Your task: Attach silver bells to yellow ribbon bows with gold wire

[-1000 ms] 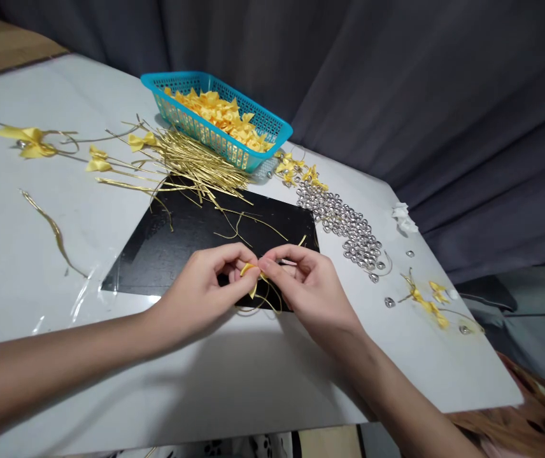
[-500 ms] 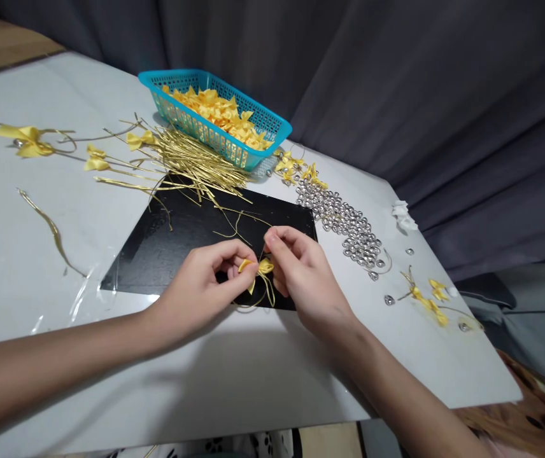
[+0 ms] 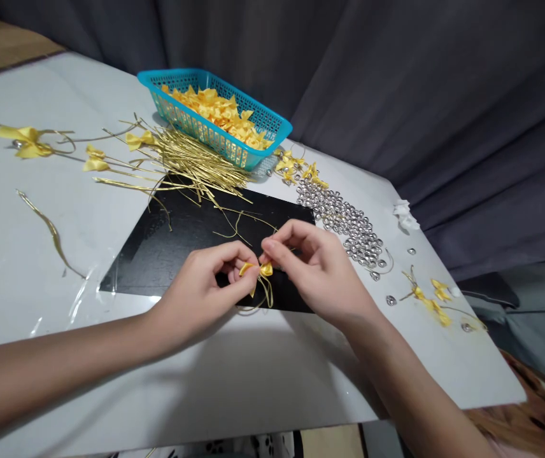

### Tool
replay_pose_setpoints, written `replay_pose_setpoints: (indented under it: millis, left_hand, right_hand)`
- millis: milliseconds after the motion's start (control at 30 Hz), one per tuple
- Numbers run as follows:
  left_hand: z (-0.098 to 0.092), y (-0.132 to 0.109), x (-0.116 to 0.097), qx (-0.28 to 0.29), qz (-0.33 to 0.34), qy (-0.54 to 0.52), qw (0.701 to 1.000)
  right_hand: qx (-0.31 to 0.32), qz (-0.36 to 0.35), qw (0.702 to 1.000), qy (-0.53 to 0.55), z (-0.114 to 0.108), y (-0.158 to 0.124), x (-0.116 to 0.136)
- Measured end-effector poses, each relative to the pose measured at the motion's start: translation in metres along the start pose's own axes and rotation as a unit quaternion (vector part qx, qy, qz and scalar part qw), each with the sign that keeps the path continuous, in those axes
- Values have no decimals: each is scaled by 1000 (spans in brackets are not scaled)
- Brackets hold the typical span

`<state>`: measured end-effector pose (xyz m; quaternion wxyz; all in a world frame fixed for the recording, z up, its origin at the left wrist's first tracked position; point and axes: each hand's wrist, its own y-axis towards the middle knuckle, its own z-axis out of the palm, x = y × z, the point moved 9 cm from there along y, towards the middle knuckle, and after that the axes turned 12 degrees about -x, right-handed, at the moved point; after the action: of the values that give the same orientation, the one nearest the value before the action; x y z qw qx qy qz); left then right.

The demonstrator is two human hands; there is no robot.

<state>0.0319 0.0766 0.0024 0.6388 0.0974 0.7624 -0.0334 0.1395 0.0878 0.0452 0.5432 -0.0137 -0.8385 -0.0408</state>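
Note:
Between finger and thumb, my left hand [image 3: 218, 273] pinches a yellow ribbon bow [image 3: 266, 270] just above the black board [image 3: 143, 254]. A thin gold cord [image 3: 267, 294] loops down below the bow. My right hand [image 3: 311, 267] is closed at the top of the bow, its thumb and index fingertip pressed together. The fingertips hide what they pinch; it looks like an end of the cord. Behind my hands, a loose piece of cord [image 3: 237, 222] lies on the board.
A teal basket [image 3: 215, 130] of yellow bows stands at the back, with a heap of gold cords [image 3: 196, 162] before it. Silver beads [image 3: 344, 219] lie to the right. Bows with cords [image 3: 428, 302] rest near the right edge, others [image 3: 28, 141] at far left.
My right hand has lowered and drawn in to the bow's top, and its wrist has swung right. The left hand still holds the bow, almost unmoved.

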Motion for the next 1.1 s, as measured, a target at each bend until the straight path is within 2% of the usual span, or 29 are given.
replay_pose_setpoints:
  millis: [167, 367, 467, 700, 900, 1100]
  left_hand:
    - [0, 1, 2, -2, -5, 20, 1000]
    - [1, 1, 1, 0, 8, 29, 1000]
    - [1, 1, 0, 0, 10, 34, 999]
    - [1, -1, -1, -5, 19, 51, 998]
    - [-1, -1, -4, -10, 35, 55, 998]
    - [2, 2, 2, -7, 9, 52, 999]
  right_hand:
    - [-46, 0, 999, 21, -15, 7, 12]
    - [-21, 127, 981, 143, -7, 5, 4]
    - [-16, 159, 969, 191, -6, 3, 6]
    - [14, 131, 980, 149, -8, -3, 31]
    - [41, 172, 964, 197, -4, -14, 26]
    - [24, 141, 974, 174, -12, -15, 31]
